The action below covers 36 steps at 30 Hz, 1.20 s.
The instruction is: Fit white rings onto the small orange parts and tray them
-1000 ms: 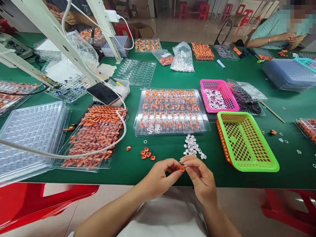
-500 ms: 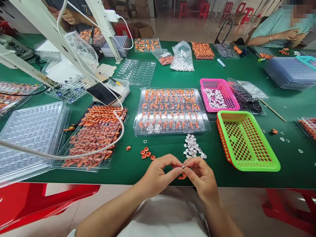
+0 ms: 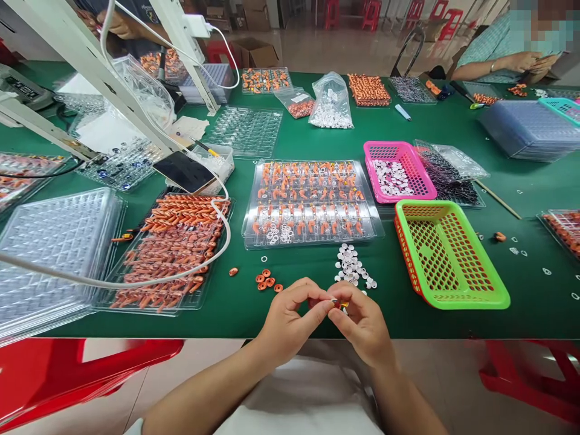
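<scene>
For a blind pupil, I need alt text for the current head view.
A left hand and a right hand pinch a small, mostly hidden part near a green table's edge. Beyond lie white discs, orange pieces and a tray of orange parts; a pink basket and a green basket sit to the right.

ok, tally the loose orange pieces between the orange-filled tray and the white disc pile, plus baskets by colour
Loose orange pieces: 6
Pink basket: 1
Lime-green basket: 1
Orange-red basket, nested under the lime-green one: 1
Teal basket, cut off by the frame: 1
Total: 10
</scene>
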Available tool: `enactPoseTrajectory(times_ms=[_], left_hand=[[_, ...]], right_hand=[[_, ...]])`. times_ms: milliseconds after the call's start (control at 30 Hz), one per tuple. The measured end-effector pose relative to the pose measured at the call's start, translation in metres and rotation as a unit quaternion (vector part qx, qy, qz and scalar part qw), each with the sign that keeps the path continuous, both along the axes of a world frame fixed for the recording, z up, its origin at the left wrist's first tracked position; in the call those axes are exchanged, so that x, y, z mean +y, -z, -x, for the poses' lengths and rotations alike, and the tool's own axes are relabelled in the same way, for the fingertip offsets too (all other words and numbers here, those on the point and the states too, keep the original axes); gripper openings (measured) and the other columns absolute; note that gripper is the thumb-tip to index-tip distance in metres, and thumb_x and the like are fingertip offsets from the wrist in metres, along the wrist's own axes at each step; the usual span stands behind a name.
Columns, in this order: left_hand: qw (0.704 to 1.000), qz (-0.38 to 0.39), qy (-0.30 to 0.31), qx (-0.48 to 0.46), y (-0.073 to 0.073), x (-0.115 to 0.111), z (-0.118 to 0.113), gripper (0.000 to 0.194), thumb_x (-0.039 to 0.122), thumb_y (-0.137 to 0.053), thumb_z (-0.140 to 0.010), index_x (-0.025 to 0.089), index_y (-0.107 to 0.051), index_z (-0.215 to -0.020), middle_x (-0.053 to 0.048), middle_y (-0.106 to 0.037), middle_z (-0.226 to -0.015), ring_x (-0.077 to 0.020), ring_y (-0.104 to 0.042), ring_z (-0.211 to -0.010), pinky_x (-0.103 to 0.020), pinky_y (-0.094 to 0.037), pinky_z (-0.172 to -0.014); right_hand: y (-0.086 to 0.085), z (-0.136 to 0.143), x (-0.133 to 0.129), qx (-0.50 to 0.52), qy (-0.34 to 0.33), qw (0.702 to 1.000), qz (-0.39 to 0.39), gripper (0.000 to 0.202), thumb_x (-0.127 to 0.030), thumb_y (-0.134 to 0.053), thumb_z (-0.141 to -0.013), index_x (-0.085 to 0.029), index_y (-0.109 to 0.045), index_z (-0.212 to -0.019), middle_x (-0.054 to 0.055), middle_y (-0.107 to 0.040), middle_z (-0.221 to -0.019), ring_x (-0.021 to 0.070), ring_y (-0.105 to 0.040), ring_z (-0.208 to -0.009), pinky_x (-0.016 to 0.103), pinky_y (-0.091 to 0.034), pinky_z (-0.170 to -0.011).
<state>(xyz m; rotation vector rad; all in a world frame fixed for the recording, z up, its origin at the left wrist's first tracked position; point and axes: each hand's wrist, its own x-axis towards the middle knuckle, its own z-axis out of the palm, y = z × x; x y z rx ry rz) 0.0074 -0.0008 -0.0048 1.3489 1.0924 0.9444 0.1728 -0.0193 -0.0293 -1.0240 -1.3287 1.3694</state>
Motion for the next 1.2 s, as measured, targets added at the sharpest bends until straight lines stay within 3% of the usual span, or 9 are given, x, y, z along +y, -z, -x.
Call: enactPoseTrajectory(times_ms=[200, 400, 700, 967, 1200], left_hand=[[0.998, -0.047, -0.032, 0.015, 0.004, -0.003, -0.002, 0.013, 0.027, -0.067, -0.085, 0.018, -0.073, -0.080, -0.004, -0.064, -0.072, -0.0149, -0.056, -0.068, -0.026, -0.046, -0.063], [0.997, -0.066, -0.006, 0.034, 0.003, -0.003, -0.003, 0.011, 0.021, -0.063, -0.087, 0.017, -0.072, -0.085, -0.006, -0.067, -0.077, -0.0165, -0.060, -0.073, -0.027, -0.049, -0.067], [0.975, -0.198, -0.041, 0.094, 0.006, -0.002, -0.007, 0.011, 0.011, -0.059, -0.083, 0.018, -0.067, -0.084, -0.004, -0.066, -0.073, -0.0154, -0.060, -0.068, -0.026, -0.049, -0.062], [0.949, -0.274, -0.057, 0.142, 0.010, 0.000, -0.006, 0.011, 0.010, -0.056, -0.083, 0.020, -0.062, -0.083, -0.003, -0.065, -0.070, -0.0152, -0.057, -0.066, -0.028, -0.047, -0.061], [0.926, -0.331, -0.060, 0.169, 0.013, 0.000, -0.001, 0.011, 0.008, -0.057, -0.081, 0.019, -0.059, -0.083, -0.003, -0.062, -0.072, -0.0152, -0.055, -0.067, -0.028, -0.046, -0.061]], right_hand=[[0.007, 0.003, -0.005, 0.022, 0.040, 0.999, 0.006, 0.005, -0.028, -0.060, -0.091, -0.023, -0.061, -0.091, 0.004, -0.059, -0.088, 0.0178, -0.057, -0.083, 0.031, -0.049, -0.074], [0.009, 0.009, -0.005, 0.087, 0.084, 0.992, 0.043, 0.012, -0.030, -0.056, -0.093, -0.022, -0.060, -0.085, 0.004, -0.058, -0.089, 0.0176, -0.056, -0.085, 0.031, -0.050, -0.074], [0.008, 0.018, -0.003, 0.145, 0.088, 0.978, 0.119, 0.020, -0.037, -0.059, -0.090, -0.020, -0.061, -0.079, 0.002, -0.057, -0.083, 0.0153, -0.057, -0.075, 0.027, -0.051, -0.067], [0.008, 0.025, -0.004, 0.161, 0.093, 0.972, 0.145, 0.020, -0.037, -0.060, -0.090, -0.020, -0.063, -0.080, 0.001, -0.058, -0.080, 0.0140, -0.056, -0.070, 0.026, -0.049, -0.066], [0.005, 0.026, -0.004, 0.232, 0.060, 0.947, 0.216, 0.019, -0.037, -0.066, -0.085, -0.019, -0.064, -0.078, 0.001, -0.058, -0.074, 0.0126, -0.053, -0.065, 0.024, -0.047, -0.060]])
